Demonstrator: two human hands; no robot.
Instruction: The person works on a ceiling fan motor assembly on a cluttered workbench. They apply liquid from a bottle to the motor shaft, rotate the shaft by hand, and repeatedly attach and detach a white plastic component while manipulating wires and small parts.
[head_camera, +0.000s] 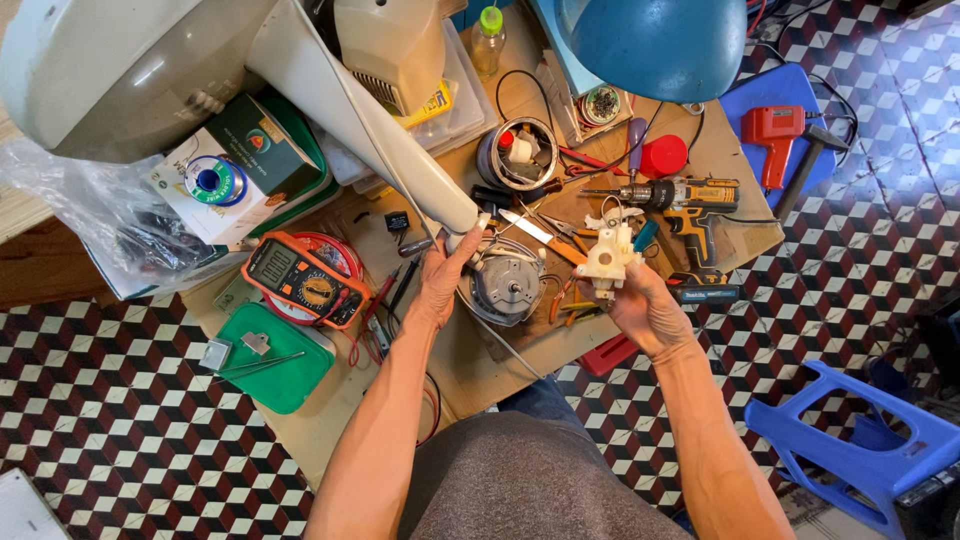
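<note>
Packaging first: a white and dark green carton (232, 165) lies at the upper left of the workbench (470, 370), a round window in its face showing a spool of wire, with a clear plastic bag (90, 215) just beside it. Below and to the right sits an orange multimeter (303, 280), resting over a red round tin, and a green lid (280, 365) with tweezers lies nearer the person. The left hand (440, 285) is wrapped around the lower end of a long white fan neck (370, 120), fingers closed on it, thumb toward a grey motor (505, 285) touching the hand's right side. The right hand (640, 305) holds a small white plastic gearbox part (607, 258) upright above the bench, pinched between fingertips and thumb. Behind it lies a cordless drill (680, 200) with a teal and black body. A red cap (663, 155) stands near the drill's chuck. Farther right, a red soldering gun (772, 135) rests on a blue stool.
</note>
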